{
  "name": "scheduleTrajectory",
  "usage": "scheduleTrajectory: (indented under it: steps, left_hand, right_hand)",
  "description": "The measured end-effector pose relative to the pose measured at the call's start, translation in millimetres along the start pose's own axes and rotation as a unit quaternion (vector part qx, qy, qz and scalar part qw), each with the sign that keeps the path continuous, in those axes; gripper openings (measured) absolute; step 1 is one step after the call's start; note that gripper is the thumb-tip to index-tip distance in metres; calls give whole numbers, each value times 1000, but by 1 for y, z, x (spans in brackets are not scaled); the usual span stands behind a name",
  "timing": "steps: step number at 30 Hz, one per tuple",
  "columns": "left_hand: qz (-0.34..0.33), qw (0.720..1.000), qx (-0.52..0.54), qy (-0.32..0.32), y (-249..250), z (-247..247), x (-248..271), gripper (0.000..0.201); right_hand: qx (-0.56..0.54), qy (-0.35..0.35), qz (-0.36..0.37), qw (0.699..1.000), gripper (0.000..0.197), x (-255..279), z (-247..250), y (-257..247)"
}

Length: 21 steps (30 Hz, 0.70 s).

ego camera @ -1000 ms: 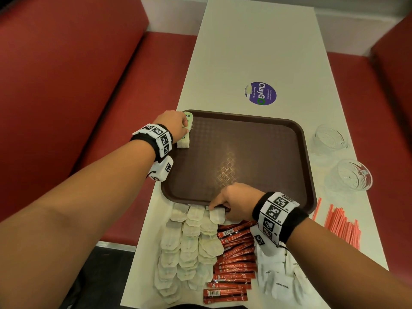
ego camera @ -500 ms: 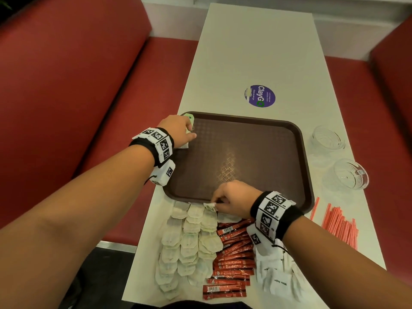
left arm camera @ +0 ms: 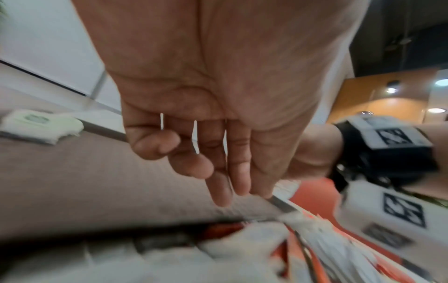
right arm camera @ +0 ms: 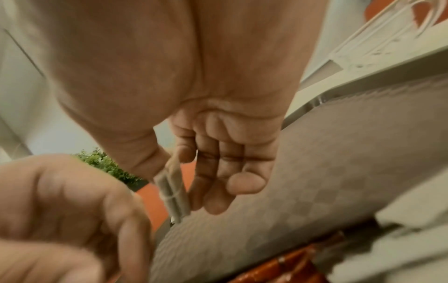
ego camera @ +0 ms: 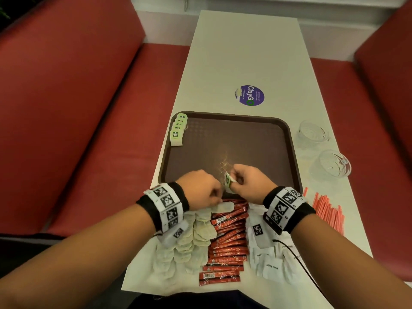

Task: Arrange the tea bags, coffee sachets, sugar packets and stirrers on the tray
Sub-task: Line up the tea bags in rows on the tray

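Your right hand [ego camera: 249, 182] pinches one tea bag [ego camera: 229, 184] between thumb and forefinger, just above the near edge of the brown tray [ego camera: 256, 139]. In the right wrist view the tea bag [right arm camera: 173, 193] hangs down from this grip, and the other fingers [right arm camera: 244, 183] are loosely bent beside it. Your left hand [ego camera: 201, 189] is just left of the bag, its fingertips very close to it; in the left wrist view the fingers [left arm camera: 218, 172] are relaxed and hold nothing. On the tray's far left corner a row of tea bags with green tags [ego camera: 178, 131] already lies. On the desk [ego camera: 240, 54], near you, the loose tea bags [ego camera: 189, 237] lie at the left, the red coffee sachets [ego camera: 227, 241] in the middle, the white sugar packets [ego camera: 267, 259] at the right. The red stirrers [ego camera: 327, 210] lie farther right. Two glass cups [ego camera: 323, 150] stand right of the tray, and a purple sticker [ego camera: 249, 95] is beyond it.
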<state>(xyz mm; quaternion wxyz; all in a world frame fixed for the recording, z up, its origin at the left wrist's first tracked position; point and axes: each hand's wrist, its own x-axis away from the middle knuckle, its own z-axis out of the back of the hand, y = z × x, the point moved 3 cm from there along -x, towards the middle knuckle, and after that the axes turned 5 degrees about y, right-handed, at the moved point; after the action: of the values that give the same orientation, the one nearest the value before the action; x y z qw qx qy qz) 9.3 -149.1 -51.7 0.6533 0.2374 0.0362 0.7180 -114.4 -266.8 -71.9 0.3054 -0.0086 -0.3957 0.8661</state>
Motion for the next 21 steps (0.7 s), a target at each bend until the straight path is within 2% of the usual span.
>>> scheduleTrajectory:
  steps: [4, 10, 14, 18, 21]
  left_hand:
    - [5, 998, -53, -23, 21, -33, -9, 39]
    - [13, 998, -57, 40, 26, -28, -12, 22]
    - [-2, 991, 41, 128, 9, -6, -5, 18]
    - [-11, 953, 202, 224, -3, 15, 7, 9]
    - [-14, 928, 249, 276, -11, 25, 15, 9]
  right_hand:
    - [-68, 11, -23, 997, 17, 9, 1, 10]
    - [-82, 5, -21, 996, 32, 20, 6, 16]
    - [-121, -4, -8, 993, 34, 22, 8, 11]
    - [-119, 4, 30, 992, 15, 17, 7, -5]
    - [-135, 35, 47, 989, 16, 9, 5, -16]
